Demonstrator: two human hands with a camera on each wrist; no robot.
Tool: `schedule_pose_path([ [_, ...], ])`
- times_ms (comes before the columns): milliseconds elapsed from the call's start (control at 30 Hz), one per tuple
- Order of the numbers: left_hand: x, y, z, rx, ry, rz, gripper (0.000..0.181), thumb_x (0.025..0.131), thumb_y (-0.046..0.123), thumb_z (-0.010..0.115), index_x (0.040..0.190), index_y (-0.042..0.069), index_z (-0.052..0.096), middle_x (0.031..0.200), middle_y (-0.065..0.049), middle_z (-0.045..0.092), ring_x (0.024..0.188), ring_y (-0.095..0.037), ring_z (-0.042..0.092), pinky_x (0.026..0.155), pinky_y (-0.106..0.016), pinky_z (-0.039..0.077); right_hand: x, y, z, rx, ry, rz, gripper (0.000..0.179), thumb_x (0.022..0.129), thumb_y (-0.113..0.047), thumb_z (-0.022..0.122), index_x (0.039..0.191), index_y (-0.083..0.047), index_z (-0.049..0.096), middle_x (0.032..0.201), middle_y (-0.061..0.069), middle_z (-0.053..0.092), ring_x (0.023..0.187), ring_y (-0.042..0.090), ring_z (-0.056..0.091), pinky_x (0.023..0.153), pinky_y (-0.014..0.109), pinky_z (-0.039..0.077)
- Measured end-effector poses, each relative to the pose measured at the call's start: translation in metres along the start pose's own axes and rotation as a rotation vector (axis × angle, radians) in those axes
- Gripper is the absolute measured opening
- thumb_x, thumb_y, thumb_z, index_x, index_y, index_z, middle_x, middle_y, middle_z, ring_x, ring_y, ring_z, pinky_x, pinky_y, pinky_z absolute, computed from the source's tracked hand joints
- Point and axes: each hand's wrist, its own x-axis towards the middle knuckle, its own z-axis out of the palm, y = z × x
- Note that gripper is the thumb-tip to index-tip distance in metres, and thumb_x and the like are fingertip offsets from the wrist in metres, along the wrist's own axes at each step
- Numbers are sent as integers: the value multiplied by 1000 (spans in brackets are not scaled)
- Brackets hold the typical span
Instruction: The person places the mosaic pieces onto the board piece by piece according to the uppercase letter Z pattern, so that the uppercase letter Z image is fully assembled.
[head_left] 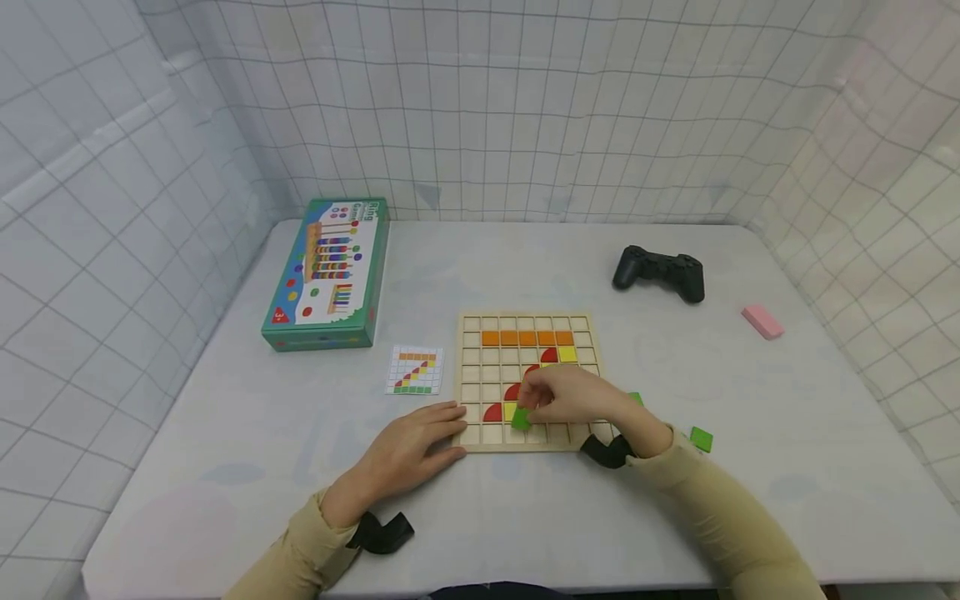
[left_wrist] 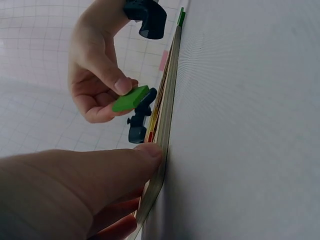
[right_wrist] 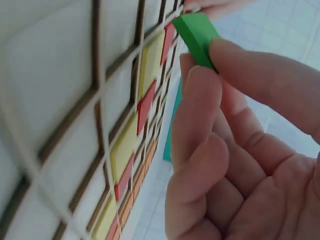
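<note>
A wooden grid board point(head_left: 472, 372) lies flat on the table. Several orange square tiles point(head_left: 527, 338) form a row near its top, and red quarter-circle tiles point(head_left: 492, 412) with yellow squares point(head_left: 567, 354) run diagonally below. Between thumb and fingertips, my right hand point(head_left: 570, 393) pinches a green tile point(right_wrist: 197, 35), held tilted just over the lower left cells. My left hand point(head_left: 408, 446) lies at the board's lower left, fingers extended and touching the edge; its thumb point(left_wrist: 147, 154) rests on the rim. The right hand partly hides the diagonal.
A printed pattern card point(head_left: 415, 370) lies left of the board, with a green game box point(head_left: 326, 271) behind it. Loose green tiles point(head_left: 701, 439) lie to the right. Farther back are a black game controller point(head_left: 660, 271) and a pink block point(head_left: 762, 321).
</note>
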Motion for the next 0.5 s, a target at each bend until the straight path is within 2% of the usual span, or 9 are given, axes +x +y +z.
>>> schedule_pose_path([
  [233, 1, 1, -1, -1, 13, 16, 39, 87, 29, 69, 115, 3, 67, 127, -9, 59, 122, -23, 51, 101, -38, 42, 22, -18, 16, -38, -37, 18, 9, 82, -13, 70, 85, -21, 65, 75, -14, 61, 71, 3, 57, 67, 23, 50],
  [367, 1, 1, -1, 5, 12, 17, 38, 86, 29, 69, 115, 3, 67, 126, -9, 59, 122, -22, 51, 101, -38, 43, 28, -24, 22, -82, -44, 23, 8, 82, -16, 71, 84, -22, 66, 73, -15, 60, 69, 2, 56, 65, 22, 50],
  [500, 1, 1, -1, 8, 4, 15, 39, 87, 29, 68, 115, 3, 67, 127, -8, 59, 122, -22, 51, 101, -38, 43, 30, -30, 26, -159, -16, 26, 6, 81, -20, 74, 81, -22, 69, 72, -16, 58, 67, 1, 55, 61, 21, 48],
])
